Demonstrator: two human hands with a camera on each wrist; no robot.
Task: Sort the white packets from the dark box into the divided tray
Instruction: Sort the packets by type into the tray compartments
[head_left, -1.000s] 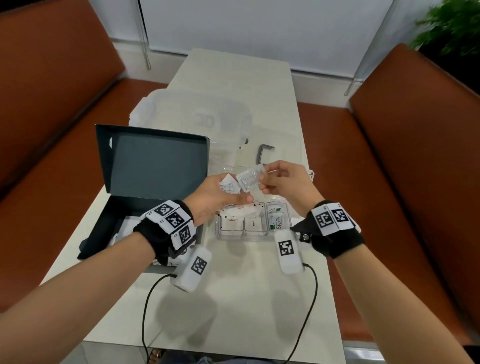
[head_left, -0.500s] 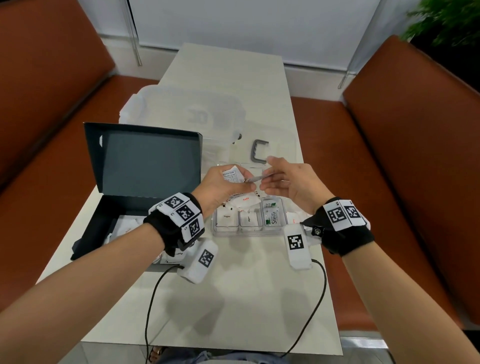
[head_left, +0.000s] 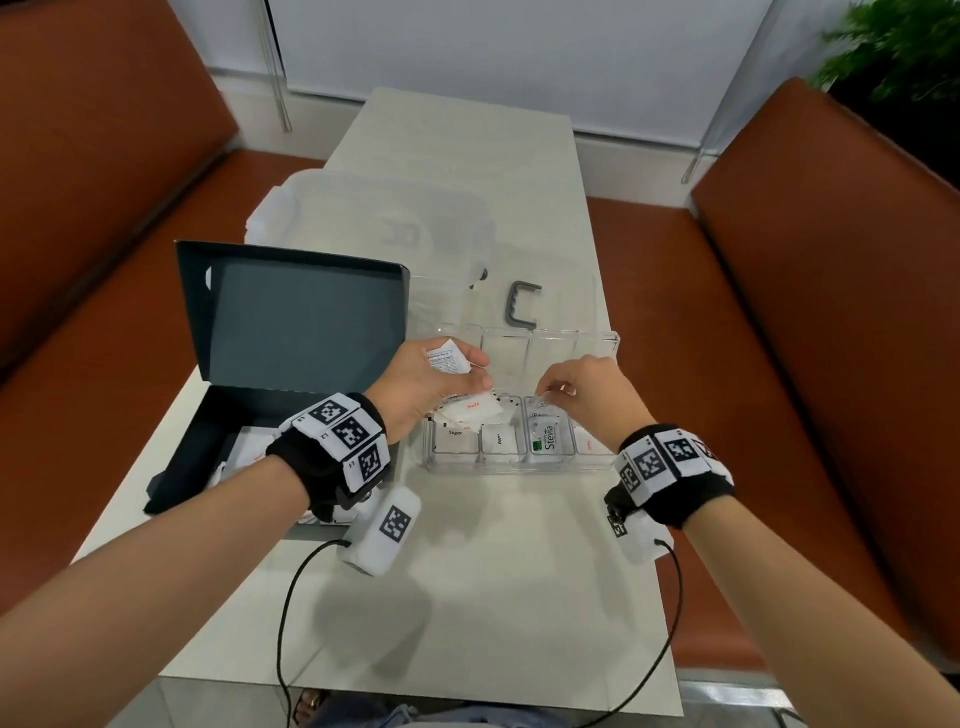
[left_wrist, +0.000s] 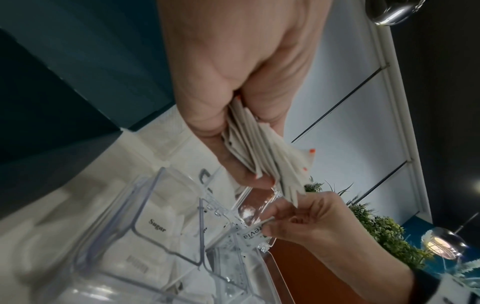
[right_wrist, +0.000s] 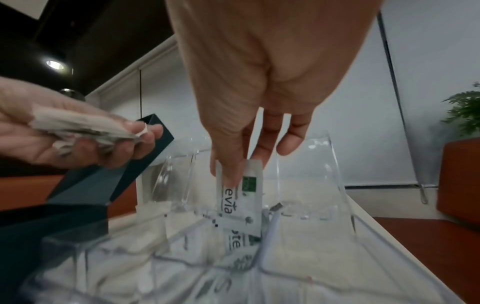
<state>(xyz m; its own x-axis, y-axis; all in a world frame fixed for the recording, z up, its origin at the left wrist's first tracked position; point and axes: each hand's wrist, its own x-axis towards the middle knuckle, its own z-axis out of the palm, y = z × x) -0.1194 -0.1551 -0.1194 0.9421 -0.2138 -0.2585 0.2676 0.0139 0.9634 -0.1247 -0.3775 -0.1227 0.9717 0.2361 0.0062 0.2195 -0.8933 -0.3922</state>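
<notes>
My right hand (head_left: 589, 395) pinches a Stevia packet (right_wrist: 240, 192) between thumb and forefinger at its top edge; the packet hangs upright below my fingertips, its lower end down inside the third compartment from the left of the clear divided tray (head_left: 519, 465), above another Stevia packet (head_left: 544, 436) already lying there. My palm faces down over the tray, the other fingers loosely spread. My left hand (head_left: 428, 382) sits just left of the right one, over the tray's far left corner, fingers curled round a fanned stack of white packets (left_wrist: 262, 156), thumb pressing on top. One of them, marked Salt (head_left: 475, 410), droops below my palm onto the tray's rim. A Sugar packet (head_left: 455, 438) lies in the leftmost compartment. The dark box (head_left: 291, 374) stands open left of the tray, more packets in its base.

A second ago both hands were raised together above the tray, the right taking this packet from the stack; since then the right has dropped to the compartment while the left has stayed up with its stack.
</notes>
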